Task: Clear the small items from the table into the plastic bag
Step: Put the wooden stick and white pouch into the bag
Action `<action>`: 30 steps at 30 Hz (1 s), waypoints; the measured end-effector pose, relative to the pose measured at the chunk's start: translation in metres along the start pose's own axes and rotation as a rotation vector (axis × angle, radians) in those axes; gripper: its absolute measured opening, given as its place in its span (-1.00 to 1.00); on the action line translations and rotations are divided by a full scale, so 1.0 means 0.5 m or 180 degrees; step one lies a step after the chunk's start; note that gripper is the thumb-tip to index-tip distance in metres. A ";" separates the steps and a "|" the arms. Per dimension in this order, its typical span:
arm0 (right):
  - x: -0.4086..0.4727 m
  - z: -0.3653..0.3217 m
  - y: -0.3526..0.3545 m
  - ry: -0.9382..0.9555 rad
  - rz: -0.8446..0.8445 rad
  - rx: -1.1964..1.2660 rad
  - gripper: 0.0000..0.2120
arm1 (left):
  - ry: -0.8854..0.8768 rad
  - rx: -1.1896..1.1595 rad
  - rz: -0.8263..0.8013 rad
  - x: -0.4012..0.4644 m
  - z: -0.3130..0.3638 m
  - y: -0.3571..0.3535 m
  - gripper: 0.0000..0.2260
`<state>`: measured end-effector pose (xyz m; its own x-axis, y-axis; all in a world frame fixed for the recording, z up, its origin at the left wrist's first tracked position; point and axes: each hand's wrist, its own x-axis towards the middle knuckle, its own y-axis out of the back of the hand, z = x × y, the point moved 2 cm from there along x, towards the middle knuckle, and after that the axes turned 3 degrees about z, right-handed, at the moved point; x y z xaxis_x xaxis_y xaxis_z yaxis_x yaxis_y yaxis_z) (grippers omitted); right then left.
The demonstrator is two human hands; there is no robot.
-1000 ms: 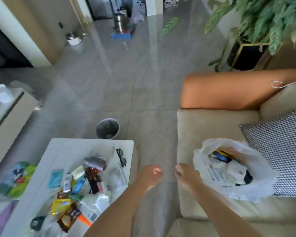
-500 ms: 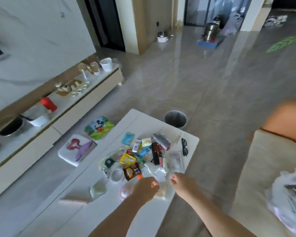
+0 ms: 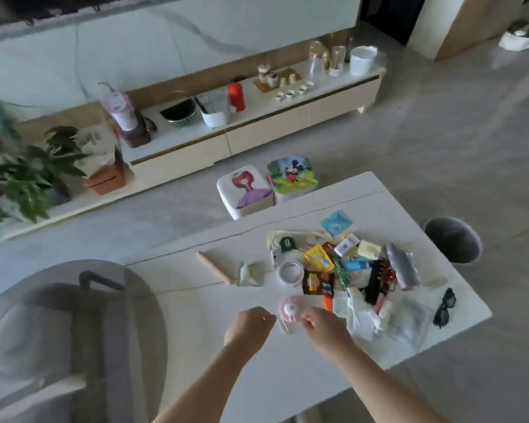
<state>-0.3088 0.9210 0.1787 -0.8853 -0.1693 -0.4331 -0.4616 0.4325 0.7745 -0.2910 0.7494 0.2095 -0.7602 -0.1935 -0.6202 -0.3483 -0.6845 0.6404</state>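
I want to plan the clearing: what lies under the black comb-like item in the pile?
The black comb-like item lies over white paper packets and a red piece. Anything deeper is covered.

A home living room: low media cabinet (image 3: 257, 135), houseplant (image 3: 22, 172), cluttered coffee table (image 3: 287, 377).

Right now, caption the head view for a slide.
Both hands, left and right, reach for a pink gadget beside clutter on the table.

My white bench (image 3: 196, 355) carries a heap of small packets (image 3: 342, 267) toward its far right. A tape roll (image 3: 290, 272) and crumpled paper (image 3: 251, 273) lie left of the heap, black glasses (image 3: 445, 306) at the right edge, a pink round gadget (image 3: 288, 309) nearest me.
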 end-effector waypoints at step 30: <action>0.632 -0.037 -0.449 0.0540 0.0018 -0.0309 -0.55 | 0.1199 -0.1336 0.1005 0.671 -0.331 -0.098 -0.55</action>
<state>-0.4863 0.7543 -0.1235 -0.8809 -0.3174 -0.3510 -0.4525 0.3479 0.8211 -0.4382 0.6013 -0.1050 -0.5199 -0.6117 -0.5963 0.1628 -0.7562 0.6338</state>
